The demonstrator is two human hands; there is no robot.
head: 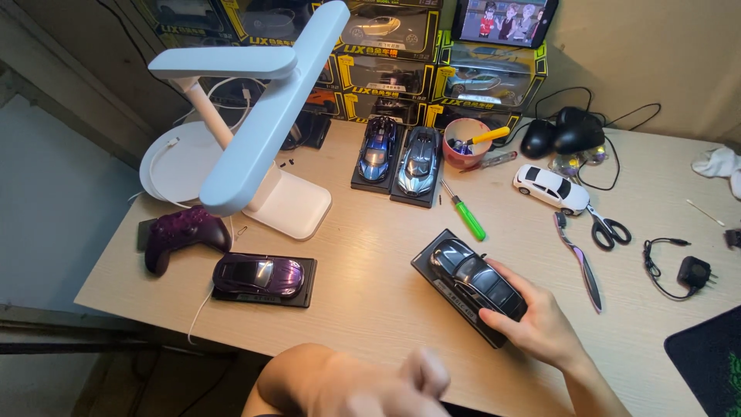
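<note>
black car: (477, 279) sits on its black base (432, 272), right-of-centre on the counter (370, 293)
long axis: diagonal, one end up-left toward the lamp (255, 116), the other down-right under the hand
right hand: (540, 328) fingers (502, 315) wrapped round the car's near end, holding it
left hand: (363, 382) blurry at the bottom edge, can't tell its grip
nearby: green screwdriver (465, 214) just above, purple car (258, 275) off to the left

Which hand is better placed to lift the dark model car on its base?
Right. The right hand already grips the dark model car; the left hand is blurred near the desk edge, off it.
</note>
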